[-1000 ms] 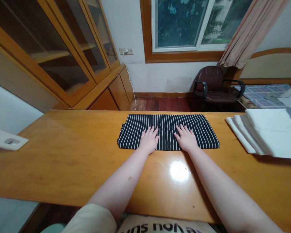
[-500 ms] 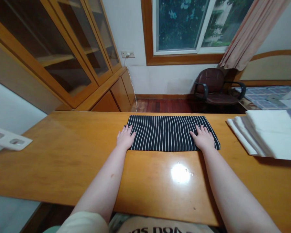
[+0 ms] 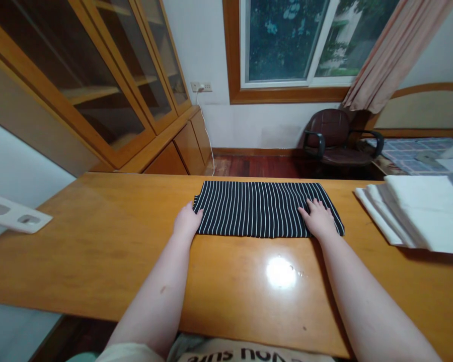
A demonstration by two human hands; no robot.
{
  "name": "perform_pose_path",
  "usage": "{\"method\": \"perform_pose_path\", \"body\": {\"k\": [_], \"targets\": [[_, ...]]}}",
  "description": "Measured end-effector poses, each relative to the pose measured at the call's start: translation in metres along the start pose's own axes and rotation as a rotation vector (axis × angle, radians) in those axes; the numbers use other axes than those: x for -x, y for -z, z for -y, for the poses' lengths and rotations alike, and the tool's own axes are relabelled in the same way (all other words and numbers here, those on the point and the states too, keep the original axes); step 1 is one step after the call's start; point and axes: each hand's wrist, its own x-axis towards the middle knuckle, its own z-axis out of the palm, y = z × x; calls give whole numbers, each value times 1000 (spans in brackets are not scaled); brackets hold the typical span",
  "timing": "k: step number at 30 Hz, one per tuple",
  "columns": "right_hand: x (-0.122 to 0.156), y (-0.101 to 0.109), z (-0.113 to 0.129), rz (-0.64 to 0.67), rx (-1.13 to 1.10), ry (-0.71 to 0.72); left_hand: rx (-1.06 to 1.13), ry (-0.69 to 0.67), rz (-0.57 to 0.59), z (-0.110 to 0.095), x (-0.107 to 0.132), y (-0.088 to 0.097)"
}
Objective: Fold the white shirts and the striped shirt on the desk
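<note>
A folded black cloth with white stripes (image 3: 252, 208) lies flat along the far edge of the wooden table (image 3: 109, 241). My left hand (image 3: 187, 221) is at its left edge, thumb over the top, with the other fingers mostly hidden at the edge; it looks closed on the fabric. Flat on the cloth's right end rests my right hand (image 3: 320, 219), fingers spread. A small corner of the fabric sticks out at the upper left.
White folded cloths (image 3: 423, 213) are stacked on the table's right side. At the left edge is a white plastic piece with slots (image 3: 15, 213). Beyond the table are a glass-door cabinet (image 3: 151, 115), a brown armchair (image 3: 332, 136) and a bed (image 3: 411, 151).
My left hand has slid left off the top of the striped cloth to its left edge, its fingers drawing in. My right hand stays spread on the right end.
</note>
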Motion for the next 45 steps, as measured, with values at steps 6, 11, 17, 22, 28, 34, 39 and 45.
{"method": "perform_pose_path", "body": {"k": [6,11,17,22,28,34,39,45], "targets": [[1,2,3,-51,-47,2,68,51,105,-2,-1,-2],[13,15,21,-111,-143,187,181,-18,51,-6,0,-3],[35,27,56,117,-614,328,435,-131,-10,-23,14,-5],[51,23,83,379,-1180,303,564,-248,44,-54,43,-11],[81,17,120,526,-1283,494,731,-387,180,-86,82,-25],[83,6,133,351,-1265,271,595,-722,461,-94,103,-16],[74,4,131,248,-1195,87,551,-852,442,-92,99,-8],[59,12,124,189,-1192,-4,442,-727,170,-82,74,-14]]}}
